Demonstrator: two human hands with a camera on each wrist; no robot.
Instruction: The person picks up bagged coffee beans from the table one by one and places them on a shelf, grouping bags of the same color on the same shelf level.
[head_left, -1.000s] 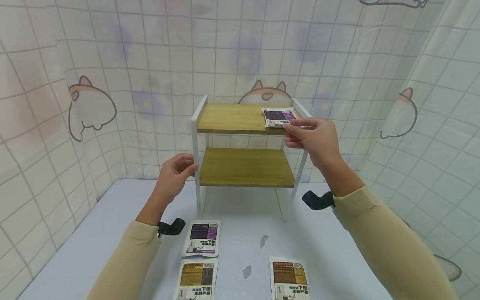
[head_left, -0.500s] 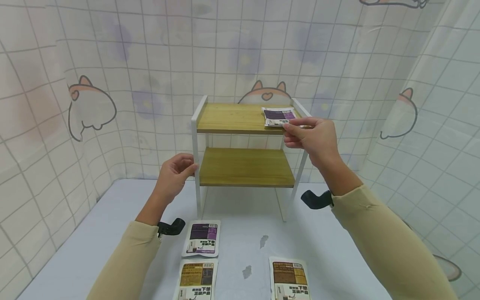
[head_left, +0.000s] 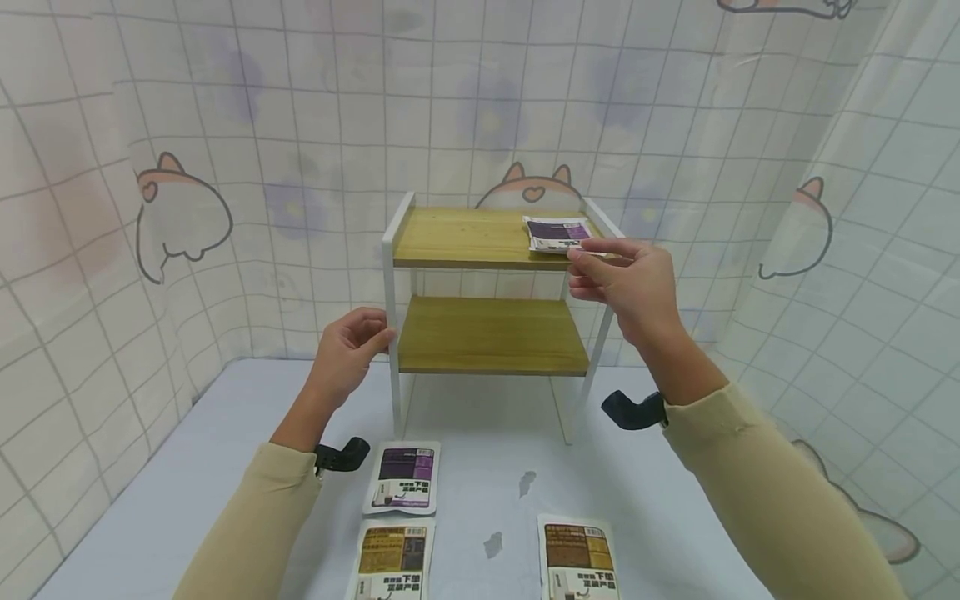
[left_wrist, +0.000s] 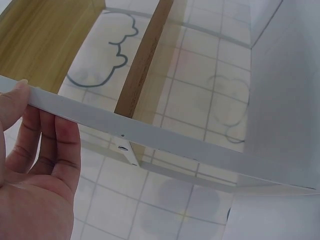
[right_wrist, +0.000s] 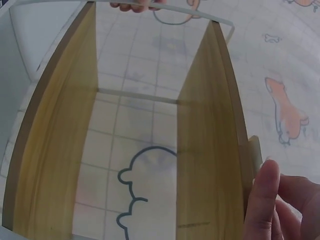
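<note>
A two-tier rack with white side frames and wooden boards (head_left: 457, 237) stands on the table. At its left, my left hand (head_left: 347, 350) grips the white upright (head_left: 389, 292) between thumb and fingers; the left wrist view shows the thumb on one side of that white bar (left_wrist: 90, 112). On the right end of the top board lies a flat purple-and-white pouch (head_left: 557, 229). My right hand (head_left: 630, 282) pinches its front right corner. In the right wrist view only a pale edge of the pouch (right_wrist: 256, 150) shows beside the thumb.
Another purple-and-white pouch (head_left: 405, 477) lies on the table before the rack's left leg, a yellow-brown pouch (head_left: 393, 557) just nearer. A brown pouch (head_left: 579, 557) lies front right. Behind hangs a checked curtain (head_left: 330, 167). The lower board (head_left: 491, 335) is bare.
My right wrist and forearm have dipped slightly, with the fingers still at the pouch corner. The left hand and the pouches keep their places.
</note>
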